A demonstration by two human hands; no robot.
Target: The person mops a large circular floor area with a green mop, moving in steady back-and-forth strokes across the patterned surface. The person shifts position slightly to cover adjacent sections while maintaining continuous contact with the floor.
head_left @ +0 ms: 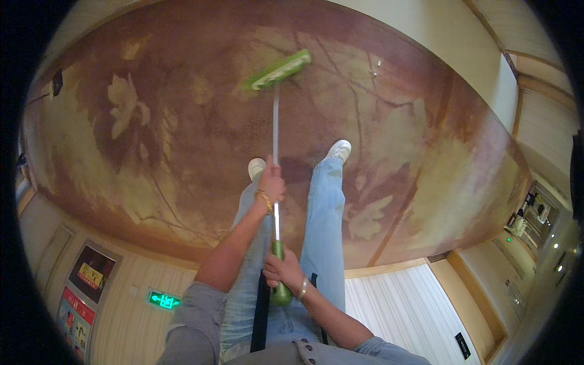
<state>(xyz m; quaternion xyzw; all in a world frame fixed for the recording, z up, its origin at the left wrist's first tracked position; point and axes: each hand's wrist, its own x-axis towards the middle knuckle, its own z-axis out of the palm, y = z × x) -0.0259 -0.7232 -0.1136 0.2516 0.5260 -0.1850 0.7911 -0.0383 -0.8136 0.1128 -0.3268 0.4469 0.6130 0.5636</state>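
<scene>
A long-handled broom [276, 125] with a silver shaft stretches away from my body across the patterned carpet [213, 115]. Its green and whitish head [278, 72] lies tilted at the far end, slightly blurred, over the carpet. Higher on the shaft, my left hand [272, 184] is wrapped round it, just in front of my feet. Close to my waist, my right hand [283, 271] grips the green handle end, its rounded tip showing below the fingers.
A few small pale bits [376, 68] lie on the carpet right of the broom head. My white shoes [339, 151] stand either side of the shaft. Behind me are a lit green sign [163, 299], wall posters [76, 316] and a pale curtain-like panel [407, 310]. A pale wall bounds the far right.
</scene>
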